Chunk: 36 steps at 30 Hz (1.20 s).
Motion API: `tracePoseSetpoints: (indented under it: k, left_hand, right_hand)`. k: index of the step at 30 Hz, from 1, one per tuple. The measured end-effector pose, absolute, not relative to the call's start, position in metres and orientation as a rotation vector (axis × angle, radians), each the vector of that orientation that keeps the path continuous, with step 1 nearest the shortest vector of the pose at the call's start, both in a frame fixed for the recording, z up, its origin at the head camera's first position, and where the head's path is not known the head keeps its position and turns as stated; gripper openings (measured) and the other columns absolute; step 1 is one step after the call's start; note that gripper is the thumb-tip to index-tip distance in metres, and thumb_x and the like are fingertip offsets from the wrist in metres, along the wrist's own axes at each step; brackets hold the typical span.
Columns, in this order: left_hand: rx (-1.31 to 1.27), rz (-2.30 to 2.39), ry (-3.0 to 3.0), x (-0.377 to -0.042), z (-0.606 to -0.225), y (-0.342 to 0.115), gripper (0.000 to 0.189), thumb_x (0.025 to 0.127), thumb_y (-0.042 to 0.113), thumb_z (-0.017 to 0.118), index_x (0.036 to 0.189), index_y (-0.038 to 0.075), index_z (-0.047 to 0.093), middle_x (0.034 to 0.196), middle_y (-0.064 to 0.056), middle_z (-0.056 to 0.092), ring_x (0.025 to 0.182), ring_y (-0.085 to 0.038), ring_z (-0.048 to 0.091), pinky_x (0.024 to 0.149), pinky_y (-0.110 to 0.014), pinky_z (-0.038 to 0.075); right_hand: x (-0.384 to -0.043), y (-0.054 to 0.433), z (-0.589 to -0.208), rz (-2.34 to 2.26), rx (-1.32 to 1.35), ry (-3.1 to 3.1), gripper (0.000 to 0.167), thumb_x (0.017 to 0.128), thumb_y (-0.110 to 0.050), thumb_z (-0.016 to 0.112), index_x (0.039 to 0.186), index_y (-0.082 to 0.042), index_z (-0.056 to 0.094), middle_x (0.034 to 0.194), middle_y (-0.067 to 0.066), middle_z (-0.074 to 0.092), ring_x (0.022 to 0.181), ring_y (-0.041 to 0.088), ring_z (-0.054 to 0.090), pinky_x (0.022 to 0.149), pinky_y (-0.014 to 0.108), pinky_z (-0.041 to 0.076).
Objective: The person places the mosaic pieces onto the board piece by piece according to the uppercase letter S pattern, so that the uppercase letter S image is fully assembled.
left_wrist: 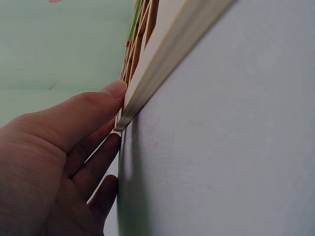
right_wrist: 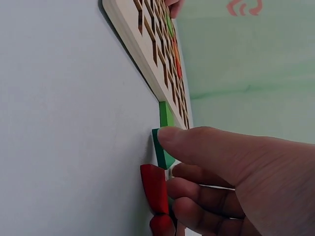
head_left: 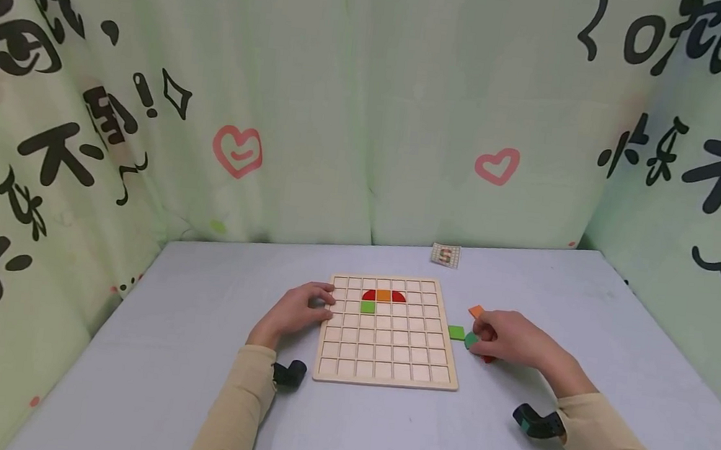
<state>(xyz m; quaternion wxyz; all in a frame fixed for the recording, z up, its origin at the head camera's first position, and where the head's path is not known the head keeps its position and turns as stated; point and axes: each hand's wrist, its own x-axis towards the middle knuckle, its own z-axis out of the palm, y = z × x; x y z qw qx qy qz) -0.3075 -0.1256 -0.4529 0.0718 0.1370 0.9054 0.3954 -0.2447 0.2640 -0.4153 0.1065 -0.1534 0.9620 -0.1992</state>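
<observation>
A wooden grid board (head_left: 386,384) lies on the table. In it sit an orange square (head_left: 383,296), red curved pieces (head_left: 398,297) on either side, and a light green square (head_left: 368,307). My left hand (head_left: 298,311) rests at the board's left edge, thumb and fingertips touching it, fingers relaxed. To the right of the board, my right hand (head_left: 515,337) pinches a dark green piece (right_wrist: 160,150), its thumb on the near face. Beside that piece are a loose light green square (head_left: 456,333), red pieces (right_wrist: 154,189) and an orange piece (head_left: 475,311) partly behind the fingers.
A small patterned card (head_left: 445,255) lies near the table's back edge. A pale green curtain (head_left: 371,110) with dark writing and pink hearts hangs behind and at both sides of the white-covered table (head_left: 373,436). Each wrist wears a black camera (head_left: 289,374).
</observation>
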Motion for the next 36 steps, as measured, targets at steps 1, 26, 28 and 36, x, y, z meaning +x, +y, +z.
tracePoseSetpoints:
  k: [1,26,28,36]
  left_hand:
    - [0.417,1.188,2.723,-0.307,-0.453,-0.126,0.018,0.089,0.013,0.075,0.106,0.010,0.073,0.147,-0.004,0.056,0.147,-0.030,0.039,0.122,-0.049,0.030]
    - [0.441,1.170,2.748,-0.308,-0.453,-0.125,0.018,0.088,0.011,0.076,0.105,0.009,0.073,0.145,-0.005,0.057,0.145,-0.029,0.041,0.121,-0.047,0.032]
    - [0.447,1.167,2.750,-0.308,-0.454,-0.124,0.018,0.088,0.011,0.076,0.105,0.008,0.073,0.145,-0.005,0.058,0.145,-0.029,0.041,0.121,-0.047,0.032]
    - [0.440,1.168,2.746,-0.309,-0.453,-0.125,0.017,0.088,0.011,0.075,0.105,0.008,0.073,0.145,-0.004,0.058,0.145,-0.029,0.041,0.122,-0.046,0.032]
  right_hand:
    - [-0.245,0.263,-0.416,-0.593,-0.445,2.839,0.025,0.086,-0.019,0.077,0.100,-0.002,0.065,0.075,-0.001,0.056,0.070,0.013,0.050,0.063,0.027,0.043]
    - [-0.244,0.257,-0.411,-0.540,-0.467,2.865,0.022,0.086,-0.007,0.073,0.105,0.003,0.070,0.094,0.007,0.066,0.081,0.018,0.056,0.074,0.036,0.054]
    - [-0.245,0.257,-0.410,-0.529,-0.468,2.875,0.021,0.086,-0.006,0.073,0.105,0.002,0.071,0.095,0.007,0.067,0.083,0.018,0.058,0.078,0.039,0.056]
    - [-0.248,0.248,-0.399,-0.562,-0.469,2.892,0.027,0.086,-0.007,0.072,0.112,0.002,0.070,0.096,0.008,0.065,0.084,0.020,0.056,0.074,0.035,0.055]
